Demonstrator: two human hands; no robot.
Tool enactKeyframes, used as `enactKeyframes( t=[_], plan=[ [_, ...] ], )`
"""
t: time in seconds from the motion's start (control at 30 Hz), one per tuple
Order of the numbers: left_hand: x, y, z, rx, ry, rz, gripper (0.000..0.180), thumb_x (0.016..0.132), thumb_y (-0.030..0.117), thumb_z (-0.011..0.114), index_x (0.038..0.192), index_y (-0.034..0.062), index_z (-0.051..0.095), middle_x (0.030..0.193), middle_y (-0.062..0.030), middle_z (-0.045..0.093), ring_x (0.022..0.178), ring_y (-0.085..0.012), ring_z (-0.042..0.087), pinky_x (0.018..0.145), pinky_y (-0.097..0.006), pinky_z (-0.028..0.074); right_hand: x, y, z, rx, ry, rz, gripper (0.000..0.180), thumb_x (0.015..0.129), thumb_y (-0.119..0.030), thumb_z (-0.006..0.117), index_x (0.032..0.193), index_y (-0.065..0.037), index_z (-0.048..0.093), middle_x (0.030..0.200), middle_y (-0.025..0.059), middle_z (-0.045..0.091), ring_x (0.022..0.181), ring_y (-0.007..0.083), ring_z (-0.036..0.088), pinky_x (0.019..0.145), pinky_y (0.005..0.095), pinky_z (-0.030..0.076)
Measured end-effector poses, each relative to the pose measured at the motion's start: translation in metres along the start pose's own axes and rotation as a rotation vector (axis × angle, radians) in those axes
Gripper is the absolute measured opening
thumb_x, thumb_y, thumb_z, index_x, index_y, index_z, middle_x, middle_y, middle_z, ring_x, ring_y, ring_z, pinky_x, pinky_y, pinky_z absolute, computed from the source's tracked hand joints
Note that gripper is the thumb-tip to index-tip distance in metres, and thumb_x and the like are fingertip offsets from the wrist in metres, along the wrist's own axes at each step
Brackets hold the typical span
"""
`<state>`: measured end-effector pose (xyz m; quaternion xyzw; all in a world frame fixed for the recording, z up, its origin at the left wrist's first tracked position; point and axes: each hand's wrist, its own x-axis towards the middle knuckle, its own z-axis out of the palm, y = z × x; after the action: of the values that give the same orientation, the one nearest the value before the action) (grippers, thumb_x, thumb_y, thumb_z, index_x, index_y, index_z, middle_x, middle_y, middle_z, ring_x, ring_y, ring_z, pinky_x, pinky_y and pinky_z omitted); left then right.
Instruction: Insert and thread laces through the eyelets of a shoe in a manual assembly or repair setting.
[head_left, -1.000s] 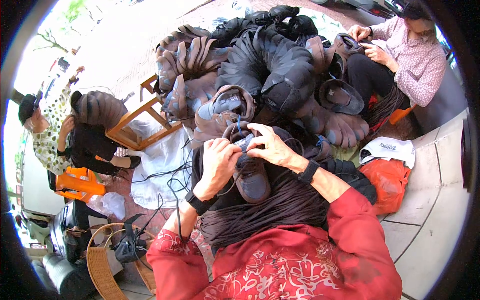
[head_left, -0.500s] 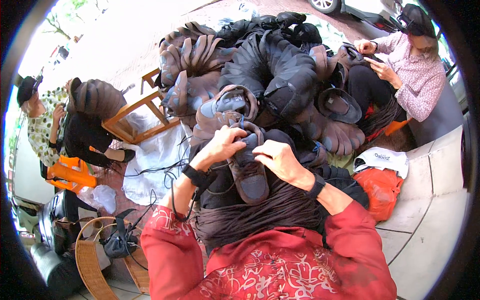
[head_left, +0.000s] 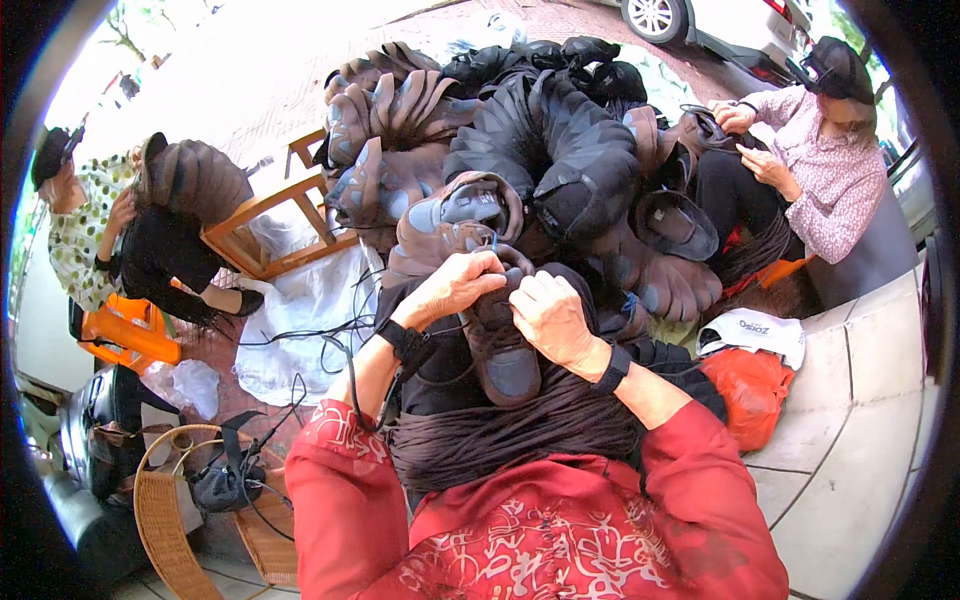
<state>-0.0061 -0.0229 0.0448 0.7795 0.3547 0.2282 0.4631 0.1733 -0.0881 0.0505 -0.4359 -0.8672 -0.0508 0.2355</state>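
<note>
A dark brown-grey shoe upper (head_left: 508, 372) rests over my lap, toe toward me. My left hand (head_left: 460, 287) is closed at its far end, thumb and fingers pinched on the tongue and collar area. Close beside it, my right hand (head_left: 552, 318) is closed with curled fingers at the lace-hole edge; what its fingertips pinch is hidden, perhaps a lace. A thick bundle of dark brown shoelaces (head_left: 510, 440) lies across my lap. Just beyond my hands sits a row of nested brown and blue-grey shoe uppers (head_left: 440, 235).
Black shoe uppers (head_left: 540, 130) are heaped ahead. A wooden frame stool (head_left: 268, 235) stands left. One person (head_left: 835, 180) at right handles a shoe; another person (head_left: 85, 225) sits at left. A red bag (head_left: 748, 395) lies right, a wicker chair (head_left: 160, 520) near left.
My right hand has turned and curled its fingers in closer to my left hand. The left fingers have shifted slightly at the shoe's far end. The whole view has shifted a little.
</note>
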Motion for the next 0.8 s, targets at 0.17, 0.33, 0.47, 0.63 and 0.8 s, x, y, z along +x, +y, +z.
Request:
enactKeyframes(
  t=[0.17,0.33,0.47,0.63,0.8],
  plan=[
    [0.003,-0.007,-0.002,-0.200,-0.073,-0.055,0.018,0.085,0.022,0.055,0.083,0.0041,0.053,0.075,0.0047,0.050,0.073,-0.0058,0.043,0.064,-0.021,0.036,0.003,0.016,0.006,0.243,-0.022,-0.163,0.010,0.069,-0.014,0.061,0.076,-0.009,0.055,0.074,0.0058,0.050,0.073,0.0235,0.050,0.064,0.0353,0.041],
    [0.004,-0.005,-0.005,-0.283,-0.167,-0.086,0.019,0.085,0.024,0.053,0.085,0.0051,0.055,0.078,0.0056,0.050,0.076,-0.0051,0.043,0.068,-0.021,0.035,0.004,0.022,0.014,0.367,-0.074,-0.133,0.009,0.071,-0.015,0.061,0.076,-0.008,0.056,0.075,0.0074,0.051,0.075,0.0263,0.051,0.068,0.0368,0.042],
    [0.009,-0.017,-0.004,-0.295,-0.154,-0.046,0.022,0.087,0.025,0.051,0.088,0.0038,0.056,0.080,0.0042,0.054,0.079,-0.0064,0.046,0.071,-0.023,0.038,0.006,0.012,0.023,0.423,-0.012,0.001,0.008,0.071,-0.013,0.061,0.075,-0.007,0.058,0.075,0.0091,0.055,0.076,0.0281,0.053,0.070,0.0376,0.043],
    [0.012,-0.007,-0.003,-0.038,-0.097,0.001,0.025,0.087,0.026,0.049,0.087,0.0015,0.055,0.074,-0.0012,0.054,0.074,-0.0104,0.048,0.066,-0.026,0.039,0.005,0.010,0.011,0.389,-0.021,0.103,0.009,0.070,-0.009,0.060,0.077,-0.004,0.060,0.073,0.0101,0.057,0.073,0.0279,0.054,0.068,0.0377,0.043],
    [0.013,-0.004,-0.004,-0.149,-0.128,-0.009,0.027,0.086,0.026,0.051,0.085,0.0002,0.058,0.073,-0.0008,0.055,0.072,-0.0105,0.048,0.064,-0.028,0.039,0.006,0.000,0.014,0.553,-0.028,0.287,0.010,0.070,-0.009,0.061,0.079,-0.005,0.061,0.074,0.0106,0.059,0.074,0.0249,0.056,0.067,0.0347,0.045]
  ],
)
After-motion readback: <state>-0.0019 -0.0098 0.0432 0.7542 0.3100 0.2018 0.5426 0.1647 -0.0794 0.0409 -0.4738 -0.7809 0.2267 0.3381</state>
